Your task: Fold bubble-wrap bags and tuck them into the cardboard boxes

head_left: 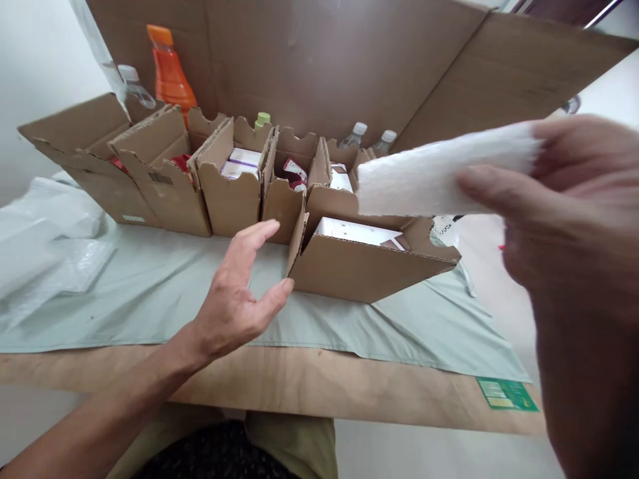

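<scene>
My right hand (554,179) pinches a flat white strip of foam or bubble wrap (419,169) between thumb and fingers, raised above the front cardboard box. That open box (349,273) stands angled on the cloth, with a white carton (354,229) inside it. My left hand (239,286) hovers over the cloth just left of this box, thumb and fingers apart, with nothing in it. Behind it, more open cardboard boxes (232,206) stand in a row, some with cartons or red packets inside.
A tall cardboard panel (319,66) rises behind the row. Before it stand an orange bottle (170,73) and several capped bottles. Clear bubble wrap (50,239) lies at left. A pale green cloth (164,293) covers the wooden table (299,379); a green card (506,394) lies near its edge.
</scene>
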{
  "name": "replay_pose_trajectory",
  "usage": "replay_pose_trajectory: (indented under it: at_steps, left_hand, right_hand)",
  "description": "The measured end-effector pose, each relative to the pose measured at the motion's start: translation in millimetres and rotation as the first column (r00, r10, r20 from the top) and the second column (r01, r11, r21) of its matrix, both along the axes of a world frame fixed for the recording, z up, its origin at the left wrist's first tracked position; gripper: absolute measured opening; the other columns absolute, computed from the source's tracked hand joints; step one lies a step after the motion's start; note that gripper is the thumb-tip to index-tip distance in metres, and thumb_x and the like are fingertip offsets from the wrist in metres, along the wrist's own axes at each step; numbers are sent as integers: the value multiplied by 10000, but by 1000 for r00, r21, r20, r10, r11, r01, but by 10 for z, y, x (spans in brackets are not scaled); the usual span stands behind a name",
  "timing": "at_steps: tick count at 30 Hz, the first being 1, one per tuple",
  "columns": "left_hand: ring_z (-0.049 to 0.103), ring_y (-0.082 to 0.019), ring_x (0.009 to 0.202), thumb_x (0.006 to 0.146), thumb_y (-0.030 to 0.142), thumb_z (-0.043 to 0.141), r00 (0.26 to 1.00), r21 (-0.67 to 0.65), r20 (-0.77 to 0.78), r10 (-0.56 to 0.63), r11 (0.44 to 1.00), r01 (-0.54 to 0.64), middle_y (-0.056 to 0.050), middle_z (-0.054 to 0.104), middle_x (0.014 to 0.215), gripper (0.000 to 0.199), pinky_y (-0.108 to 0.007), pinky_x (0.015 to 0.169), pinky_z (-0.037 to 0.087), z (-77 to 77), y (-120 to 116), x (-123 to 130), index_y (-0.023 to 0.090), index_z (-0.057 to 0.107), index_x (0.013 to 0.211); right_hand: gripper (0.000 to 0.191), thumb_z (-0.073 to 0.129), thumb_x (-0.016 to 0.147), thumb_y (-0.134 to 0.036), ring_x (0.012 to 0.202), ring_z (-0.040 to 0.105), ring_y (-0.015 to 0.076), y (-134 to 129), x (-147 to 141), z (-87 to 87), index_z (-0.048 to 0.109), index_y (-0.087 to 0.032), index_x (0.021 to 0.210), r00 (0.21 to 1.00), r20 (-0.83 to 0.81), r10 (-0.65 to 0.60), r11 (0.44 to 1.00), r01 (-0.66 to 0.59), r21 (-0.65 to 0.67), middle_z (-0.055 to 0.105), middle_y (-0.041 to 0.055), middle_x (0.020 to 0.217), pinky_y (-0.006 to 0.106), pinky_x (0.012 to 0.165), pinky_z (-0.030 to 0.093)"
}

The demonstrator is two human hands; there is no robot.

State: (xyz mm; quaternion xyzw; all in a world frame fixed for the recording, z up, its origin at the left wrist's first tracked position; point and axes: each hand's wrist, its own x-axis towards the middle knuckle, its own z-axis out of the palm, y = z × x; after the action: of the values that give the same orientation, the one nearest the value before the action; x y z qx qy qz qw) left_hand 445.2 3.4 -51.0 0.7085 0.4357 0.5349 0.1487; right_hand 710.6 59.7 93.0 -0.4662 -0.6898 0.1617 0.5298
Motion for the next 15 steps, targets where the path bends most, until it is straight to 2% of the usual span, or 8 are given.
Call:
replay_pose_trajectory:
  at_steps: [3, 6, 8, 9, 11, 13, 15]
  left_hand:
    - [484, -325, 1479, 888, 234, 691, 1000, 25, 5, -20, 999, 20, -130, 509, 1580, 681, -539, 1213, 447, -20, 255, 145, 261, 463, 1529]
    - [510, -318, 1454, 887, 244, 680, 997, -22, 58, -46, 999, 47, -138, 517, 1566, 685, -542, 1213, 447, -94, 356, 246, 245, 453, 1534]
    - [529, -311, 1431, 891, 252, 676, 995, -71, 88, -51, 996, 57, -141, 534, 1544, 674, -530, 1212, 451, -143, 353, 277, 232, 459, 1529]
    - [536, -309, 1422, 891, 252, 674, 994, -90, 98, -47, 994, 56, -140, 541, 1534, 670, -527, 1209, 454, -164, 341, 284, 231, 462, 1526]
    - [547, -305, 1408, 890, 242, 668, 993, -113, 110, -38, 992, 50, -133, 556, 1519, 666, -523, 1205, 456, -199, 316, 291, 239, 465, 1525]
    - [553, -303, 1400, 886, 229, 665, 993, -115, 113, -38, 992, 51, -131, 563, 1512, 667, -524, 1203, 456, -226, 302, 298, 242, 464, 1523]
    - [557, -305, 1395, 884, 217, 663, 992, -116, 115, -51, 991, 65, -139, 563, 1511, 672, -529, 1202, 454, -244, 303, 309, 230, 457, 1524]
  right_hand:
    - [101, 790, 826, -127, 736, 637, 91, 327, -168, -77, 716, -170, 880, 996, -45, 75, 970, -83, -229, 725, -5, 839, 274, 733, 515]
    - [63, 738, 837, -95, 639, 614, 108, 604, -292, -302, 708, -150, 837, 996, -58, 67, 845, -87, -528, 698, -5, 747, 264, 626, 486]
    - [45, 728, 820, -110, 592, 578, 120, 732, -315, -413, 709, -150, 815, 996, 48, 70, 795, -27, -606, 668, -4, 693, 257, 556, 436]
    - [30, 729, 812, -128, 580, 555, 121, 770, -319, -440, 711, -151, 803, 987, 137, 86, 805, 12, -593, 646, -7, 668, 257, 543, 415]
    - [35, 729, 804, -176, 587, 532, 132, 792, -345, -436, 714, -154, 780, 924, 374, 86, 875, 110, -472, 609, -8, 638, 271, 564, 410]
    - [92, 726, 812, -227, 656, 570, 168, 757, -426, -389, 743, -155, 866, 790, 613, 34, 944, 176, -279, 623, 9, 676, 308, 650, 451]
    - [253, 709, 826, -243, 771, 636, 226, 700, -564, -348, 753, -157, 1060, 639, 768, -26, 968, 207, -140, 681, 44, 778, 359, 752, 486]
